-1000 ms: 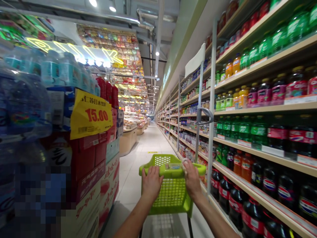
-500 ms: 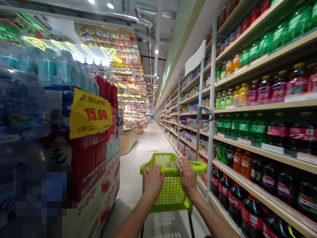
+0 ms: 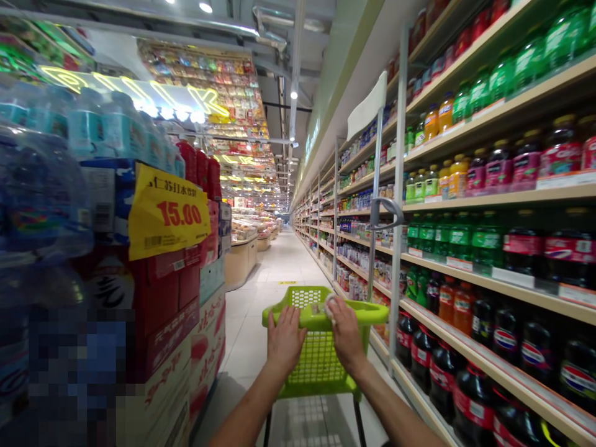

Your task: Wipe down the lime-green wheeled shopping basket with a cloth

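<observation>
A bright green plastic shopping cart (image 3: 321,357) stands in front of me in the aisle. My left hand (image 3: 285,340) grips the left part of its handle (image 3: 311,318), with the fingers laid over the bar. Farther right on the same bar, my right hand (image 3: 347,335) presses a crumpled white tissue or cloth (image 3: 330,306) against the handle's top. Part of the white wad is hidden under my fingers. Behind the handle, the perforated basket panel shows, and dark cart legs reach down to the floor.
Shelves of soft drink bottles (image 3: 459,298) line the right side. A metal pole with a grey loop (image 3: 386,214) stands before them. On the left, stacked drink cartons (image 3: 174,323) carry a yellow price sign (image 3: 168,212). A tiled aisle floor (image 3: 274,261) stretches ahead.
My right hand has slid slightly left along the handle with the white wad. My left hand has barely moved and stays on the bar. The cart stays almost in place.
</observation>
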The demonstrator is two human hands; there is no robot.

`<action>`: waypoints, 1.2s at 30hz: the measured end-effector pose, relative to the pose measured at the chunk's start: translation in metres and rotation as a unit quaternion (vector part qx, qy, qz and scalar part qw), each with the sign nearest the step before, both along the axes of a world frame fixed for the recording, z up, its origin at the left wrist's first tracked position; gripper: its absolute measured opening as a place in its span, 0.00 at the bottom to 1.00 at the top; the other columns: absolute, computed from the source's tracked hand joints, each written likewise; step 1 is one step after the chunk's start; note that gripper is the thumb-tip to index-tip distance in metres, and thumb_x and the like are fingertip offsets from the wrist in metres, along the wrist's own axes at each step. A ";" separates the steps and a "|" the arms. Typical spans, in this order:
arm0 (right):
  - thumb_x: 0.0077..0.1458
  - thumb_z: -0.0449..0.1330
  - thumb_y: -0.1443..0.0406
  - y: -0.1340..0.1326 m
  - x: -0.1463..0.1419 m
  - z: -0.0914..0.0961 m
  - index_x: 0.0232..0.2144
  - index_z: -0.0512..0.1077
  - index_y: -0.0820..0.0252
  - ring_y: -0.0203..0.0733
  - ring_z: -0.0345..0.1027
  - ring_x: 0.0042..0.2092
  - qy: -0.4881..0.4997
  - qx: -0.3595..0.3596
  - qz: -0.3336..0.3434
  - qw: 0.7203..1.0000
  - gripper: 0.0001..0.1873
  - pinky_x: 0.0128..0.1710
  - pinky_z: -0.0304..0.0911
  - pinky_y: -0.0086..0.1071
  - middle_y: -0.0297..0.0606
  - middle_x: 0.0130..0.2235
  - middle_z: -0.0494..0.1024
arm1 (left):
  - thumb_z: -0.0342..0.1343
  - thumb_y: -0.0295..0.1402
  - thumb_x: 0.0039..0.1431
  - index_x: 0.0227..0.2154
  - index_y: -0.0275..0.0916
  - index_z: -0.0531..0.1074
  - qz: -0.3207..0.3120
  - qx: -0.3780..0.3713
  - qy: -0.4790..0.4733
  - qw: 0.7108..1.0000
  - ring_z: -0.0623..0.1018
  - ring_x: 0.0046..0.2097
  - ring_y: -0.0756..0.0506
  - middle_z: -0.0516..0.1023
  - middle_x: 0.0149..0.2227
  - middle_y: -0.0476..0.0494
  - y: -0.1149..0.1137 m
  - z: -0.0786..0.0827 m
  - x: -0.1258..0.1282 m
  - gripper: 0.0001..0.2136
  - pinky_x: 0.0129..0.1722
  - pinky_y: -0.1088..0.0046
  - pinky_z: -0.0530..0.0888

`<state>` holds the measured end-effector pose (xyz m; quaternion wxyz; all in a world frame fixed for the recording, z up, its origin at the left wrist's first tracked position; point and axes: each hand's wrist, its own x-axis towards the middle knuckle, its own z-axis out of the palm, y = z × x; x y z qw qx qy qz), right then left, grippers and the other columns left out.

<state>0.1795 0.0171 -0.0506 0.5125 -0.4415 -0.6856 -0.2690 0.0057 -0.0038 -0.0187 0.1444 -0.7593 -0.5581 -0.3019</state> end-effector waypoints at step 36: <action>0.54 0.45 0.66 -0.007 0.029 -0.003 0.48 0.65 0.61 0.45 0.63 0.50 0.010 -0.040 -0.052 0.998 0.19 0.53 0.49 0.47 0.42 0.47 0.72 | 0.44 0.24 0.53 0.45 0.38 0.65 -0.029 0.025 -0.108 0.993 0.69 0.51 0.46 0.72 0.48 0.43 0.018 0.021 -0.003 0.16 0.55 0.59 0.58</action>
